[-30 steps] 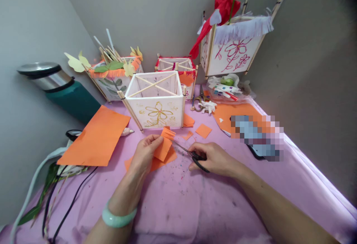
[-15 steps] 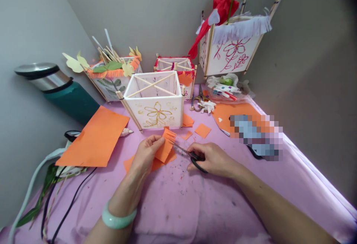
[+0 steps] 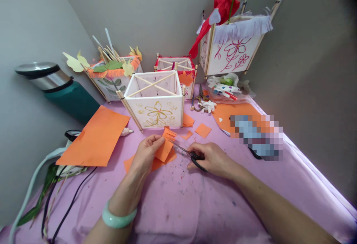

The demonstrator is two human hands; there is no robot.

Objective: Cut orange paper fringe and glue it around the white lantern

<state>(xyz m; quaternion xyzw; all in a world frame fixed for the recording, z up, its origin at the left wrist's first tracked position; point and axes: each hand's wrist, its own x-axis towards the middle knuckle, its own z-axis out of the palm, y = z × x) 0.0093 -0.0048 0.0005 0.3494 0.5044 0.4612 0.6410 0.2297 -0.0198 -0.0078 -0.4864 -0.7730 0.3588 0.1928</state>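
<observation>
An orange paper strip (image 3: 165, 148) is pinched by the fingers of the left hand (image 3: 146, 154) just above the desk (image 3: 178, 203), in front of the white lantern (image 3: 155, 103). Scissors (image 3: 186, 151) are gripped in the right hand (image 3: 213, 159), with the blades at the fringed edge. Cuts are best made short, parallel and evenly spaced.

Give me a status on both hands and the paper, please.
Left hand pinching fringed orange paper strip. Right hand gripping black-handled scissors, blades at strip's edge. White paper lantern behind, apart.

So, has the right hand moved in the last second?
No: right hand and scissors keep the same spot below the white lantern, blades at the orange strip.
</observation>
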